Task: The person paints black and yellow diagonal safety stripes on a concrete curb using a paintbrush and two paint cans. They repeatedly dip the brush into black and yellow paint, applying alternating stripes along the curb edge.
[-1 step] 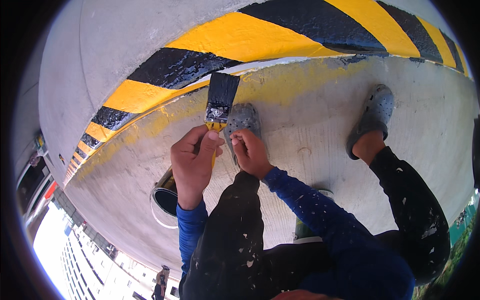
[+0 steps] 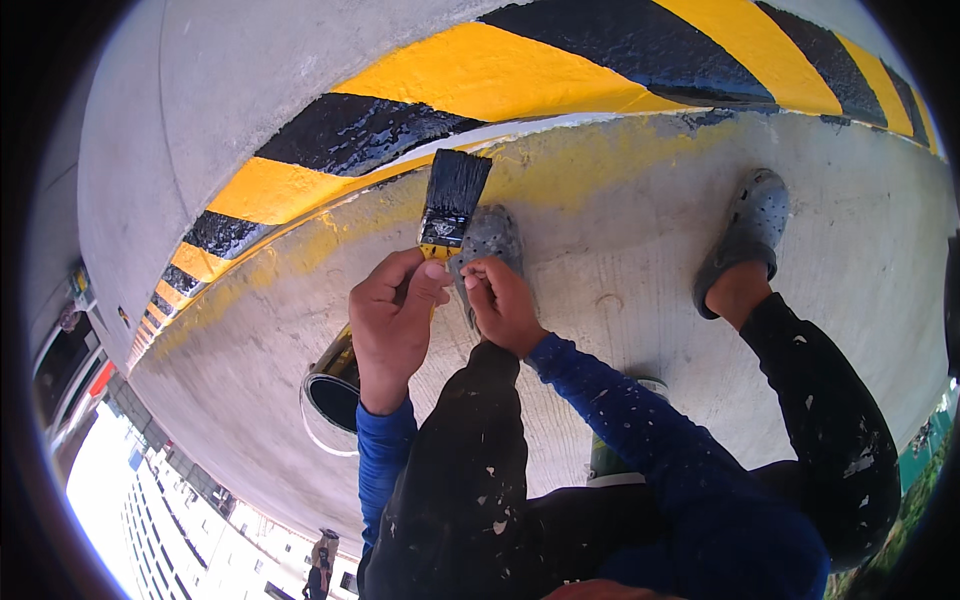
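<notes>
A paintbrush (image 2: 452, 205) with a yellow handle and black, paint-loaded bristles is gripped by my left hand (image 2: 392, 305), thumb on its handle. The bristles point up and away from me, just short of the curb's lower edge. Close beside it, my right hand (image 2: 502, 308) has its thumb and fingertips pinched together; whatever they hold, if anything, is too small to make out. Ahead runs a curb (image 2: 480, 70) painted in yellow and black diagonal stripes, with some black parts shining wet. An open paint can (image 2: 335, 385) with a wire handle stands by my left wrist.
My feet wear grey clogs (image 2: 757, 215), one behind the brush and one farther right. A second can (image 2: 610, 458) is partly hidden under my right forearm. Yellow smears mark the concrete floor (image 2: 620, 240) along the curb. A person (image 2: 320, 570) appears at the lower left.
My left hand has shifted slightly to the right, and the brush now leans a little more to the right. My right hand has stayed in place.
</notes>
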`<state>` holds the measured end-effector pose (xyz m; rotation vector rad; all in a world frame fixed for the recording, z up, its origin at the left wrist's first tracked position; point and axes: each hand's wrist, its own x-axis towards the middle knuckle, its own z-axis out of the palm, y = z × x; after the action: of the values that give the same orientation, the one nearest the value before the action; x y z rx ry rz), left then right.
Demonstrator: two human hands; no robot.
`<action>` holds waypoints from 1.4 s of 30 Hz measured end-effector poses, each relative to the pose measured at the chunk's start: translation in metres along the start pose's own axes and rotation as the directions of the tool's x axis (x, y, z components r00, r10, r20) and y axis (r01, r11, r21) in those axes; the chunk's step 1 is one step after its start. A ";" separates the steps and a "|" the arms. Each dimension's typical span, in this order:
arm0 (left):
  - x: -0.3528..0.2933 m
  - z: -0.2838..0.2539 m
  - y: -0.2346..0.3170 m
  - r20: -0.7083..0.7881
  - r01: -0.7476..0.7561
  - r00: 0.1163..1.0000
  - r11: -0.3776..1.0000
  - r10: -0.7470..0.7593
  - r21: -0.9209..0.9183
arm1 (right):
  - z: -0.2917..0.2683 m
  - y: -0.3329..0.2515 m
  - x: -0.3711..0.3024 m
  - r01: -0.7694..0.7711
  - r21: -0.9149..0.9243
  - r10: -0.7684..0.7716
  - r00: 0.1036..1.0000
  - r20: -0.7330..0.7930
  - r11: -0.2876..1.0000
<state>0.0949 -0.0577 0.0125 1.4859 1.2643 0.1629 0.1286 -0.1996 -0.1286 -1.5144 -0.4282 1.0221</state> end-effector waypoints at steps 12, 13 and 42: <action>0.041 0.019 -0.020 0.016 -0.375 0.908 0.791 0.420 0.484 | 0.002 0.007 0.008 0.084 -0.057 -0.084 0.996 -0.005 0.995; 0.043 0.019 -0.019 0.015 -0.374 0.907 0.789 0.420 0.487 | 0.002 0.008 0.009 0.088 -0.056 -0.088 0.996 -0.009 0.995; 0.048 0.016 -0.004 0.003 -0.387 0.891 0.754 0.455 0.532 | 0.001 0.004 0.009 0.086 -0.057 -0.086 0.996 -0.004 0.995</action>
<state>0.1230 -0.0326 -0.0208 2.2671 1.0946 0.2274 0.1320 -0.1931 -0.1359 -1.5361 -0.5178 0.9444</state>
